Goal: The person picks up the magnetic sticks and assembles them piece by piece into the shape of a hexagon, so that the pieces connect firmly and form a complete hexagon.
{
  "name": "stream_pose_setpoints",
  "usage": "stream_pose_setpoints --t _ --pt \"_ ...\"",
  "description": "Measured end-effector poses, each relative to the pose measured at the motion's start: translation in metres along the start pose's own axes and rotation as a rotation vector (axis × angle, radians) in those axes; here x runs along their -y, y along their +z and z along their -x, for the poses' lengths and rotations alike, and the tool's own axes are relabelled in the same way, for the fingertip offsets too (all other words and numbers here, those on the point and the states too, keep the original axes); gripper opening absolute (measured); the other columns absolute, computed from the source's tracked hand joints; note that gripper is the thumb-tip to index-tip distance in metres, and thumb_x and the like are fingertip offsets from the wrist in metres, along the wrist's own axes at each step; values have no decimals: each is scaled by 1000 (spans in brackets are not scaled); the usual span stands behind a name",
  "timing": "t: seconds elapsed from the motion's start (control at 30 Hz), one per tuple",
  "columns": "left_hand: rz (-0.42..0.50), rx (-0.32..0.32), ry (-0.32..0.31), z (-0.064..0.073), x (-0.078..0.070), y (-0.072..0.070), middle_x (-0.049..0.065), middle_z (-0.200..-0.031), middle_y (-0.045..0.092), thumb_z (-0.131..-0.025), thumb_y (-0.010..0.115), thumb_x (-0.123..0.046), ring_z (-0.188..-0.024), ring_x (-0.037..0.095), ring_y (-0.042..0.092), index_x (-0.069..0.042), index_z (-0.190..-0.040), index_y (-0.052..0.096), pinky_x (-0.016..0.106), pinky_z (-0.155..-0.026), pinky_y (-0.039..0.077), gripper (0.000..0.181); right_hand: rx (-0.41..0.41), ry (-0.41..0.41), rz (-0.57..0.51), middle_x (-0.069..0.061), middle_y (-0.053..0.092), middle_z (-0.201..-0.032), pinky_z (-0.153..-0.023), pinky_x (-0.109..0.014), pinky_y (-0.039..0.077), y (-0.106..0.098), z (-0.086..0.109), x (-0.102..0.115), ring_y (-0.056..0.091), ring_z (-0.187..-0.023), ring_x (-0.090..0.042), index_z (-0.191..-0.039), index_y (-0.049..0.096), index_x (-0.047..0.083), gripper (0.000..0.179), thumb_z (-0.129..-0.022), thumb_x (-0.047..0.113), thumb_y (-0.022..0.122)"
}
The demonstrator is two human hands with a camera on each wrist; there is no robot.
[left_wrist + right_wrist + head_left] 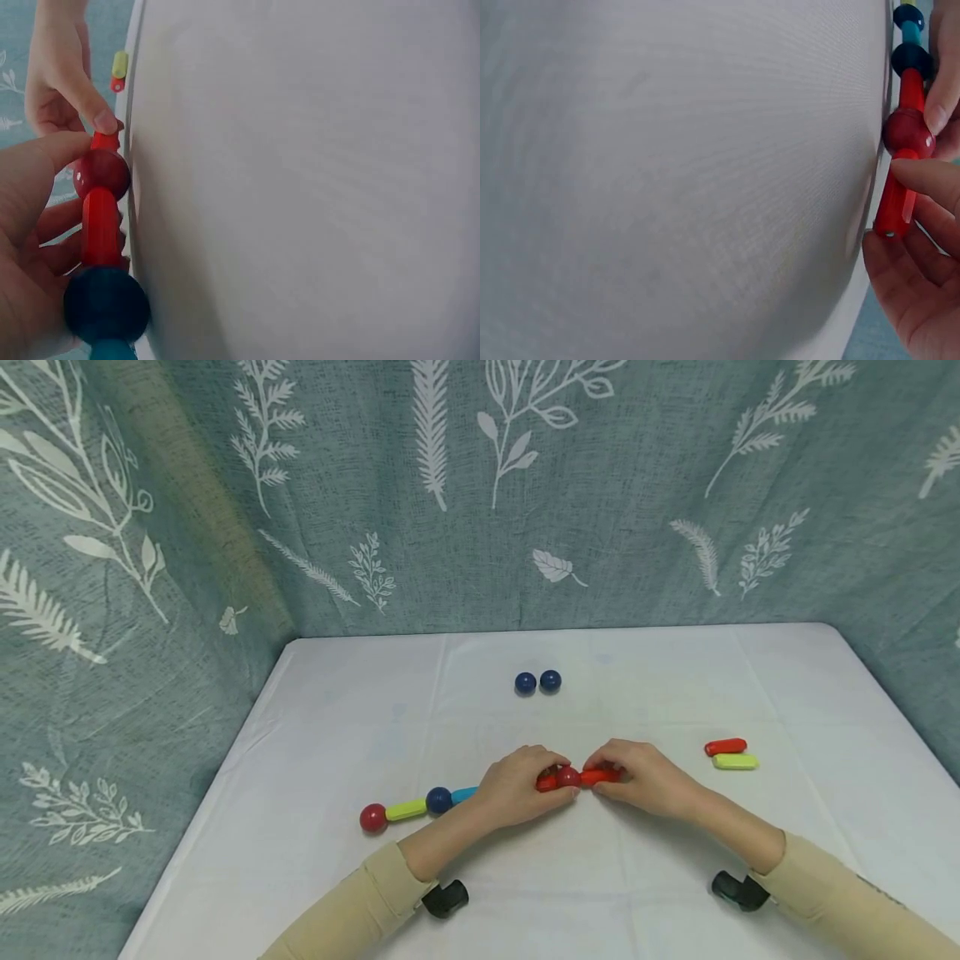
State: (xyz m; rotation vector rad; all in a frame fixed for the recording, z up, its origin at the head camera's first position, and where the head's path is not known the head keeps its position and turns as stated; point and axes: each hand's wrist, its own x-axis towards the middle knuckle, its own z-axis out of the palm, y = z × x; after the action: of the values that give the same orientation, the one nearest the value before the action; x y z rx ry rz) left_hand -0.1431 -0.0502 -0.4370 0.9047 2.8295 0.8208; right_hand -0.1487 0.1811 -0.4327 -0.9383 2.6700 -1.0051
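Observation:
A row of balls and rods joined end to end lies across the middle of the white table. From the left it runs red ball [372,818], yellow-green rod [406,810], dark blue ball [438,800], light blue rod [463,794], then a second dark blue ball [106,304]. My left hand [513,787] holds the red rod [100,229] and the red ball [568,777] after it, partly hiding this stretch in the head view. On that ball's other side, my right hand [648,778] pinches the end red rod [895,202] between thumb and fingers, and the rod meets the ball.
Two loose dark blue balls, one [525,683] beside the other [551,681], sit toward the back. To the right lie a loose red rod [725,747] and a yellow-green rod [736,762]. Behind the table [360,693] hangs a leaf-patterned curtain [465,560].

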Motion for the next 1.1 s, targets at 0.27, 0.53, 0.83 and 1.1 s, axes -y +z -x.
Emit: stream_pose_setpoints --t 0.27,0.53,0.83,1.1 --pt "-27 -33 45 -7 -5 0 -2 -98 66 -89 70 -37 -87 11 56 -15 -109 72 19 -68 45 30 -21 -16 -70 0 66 -103 -78 -28 54 1 -1 0 63 -91 -16 -111 66 6 30 -84 6 76" --pt "27 -6 31 -6 -2 3 -3 -87 64 -89 73 -30 -76 8 51 -13 -102 74 18 -62 40 22 0 -3 -129 1 65 -104 -83 -30 53 2 -6 1 62 -94 -15 -111 64 8 30 -84 9 77" --pt "98 -3 26 -3 3 2 -3 -90 65 -90 71 -28 -81 10 52 -13 -103 72 21 -71 42 20 -114 48 -120 -12 65 -113 -85 -39 53 -7 -48 -10 63 -98 -25 -118 63 2 29 -90 8 68" --pt "108 26 22 -5 5 4 -3 -94 65 -91 69 -30 -84 10 52 -14 -106 73 21 -74 43 22 -199 127 -90 -22 50 -133 -89 -45 50 -10 -94 -19 54 -113 -35 -138 48 -1 50 -92 9 65"
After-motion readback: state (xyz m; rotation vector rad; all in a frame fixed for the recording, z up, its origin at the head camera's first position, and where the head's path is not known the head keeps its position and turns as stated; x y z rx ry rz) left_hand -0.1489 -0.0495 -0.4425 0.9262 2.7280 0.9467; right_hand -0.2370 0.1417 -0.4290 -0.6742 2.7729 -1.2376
